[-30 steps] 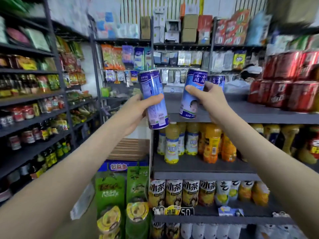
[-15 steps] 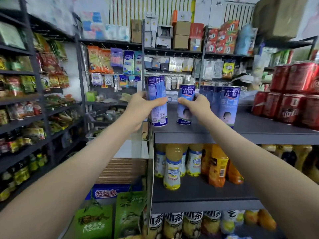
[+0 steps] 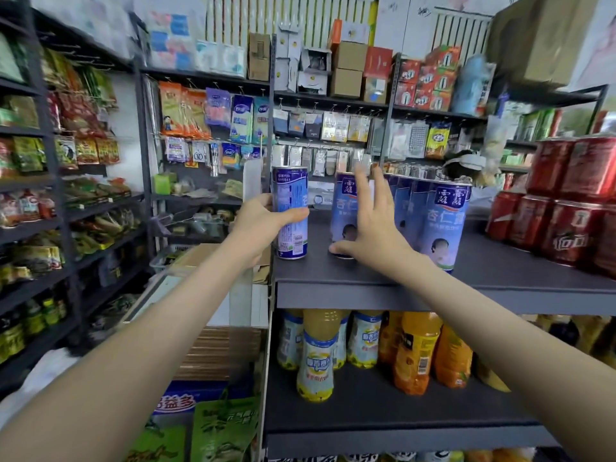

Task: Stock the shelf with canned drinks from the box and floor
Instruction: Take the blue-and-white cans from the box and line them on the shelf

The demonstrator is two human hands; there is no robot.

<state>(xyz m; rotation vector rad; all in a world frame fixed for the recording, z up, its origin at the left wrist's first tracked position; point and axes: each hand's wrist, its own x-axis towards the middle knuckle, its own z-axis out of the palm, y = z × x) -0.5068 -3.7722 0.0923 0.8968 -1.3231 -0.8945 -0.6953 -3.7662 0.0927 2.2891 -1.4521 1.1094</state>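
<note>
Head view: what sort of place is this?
Likely a small convenience store: dark metal shelf with rows of blue cans and red cans, bottled juice below, snack packets hanging behind.

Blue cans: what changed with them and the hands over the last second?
Both came down from mid-air onto the grey shelf. The right hand has let go of the right can, now spread open in front of it. The left hand still grips the left can, standing at the shelf's left edge. The blue row and red cans stayed put.

Blue can [image 3: 440,225]: "杏仁露", perhaps "露露".
</note>
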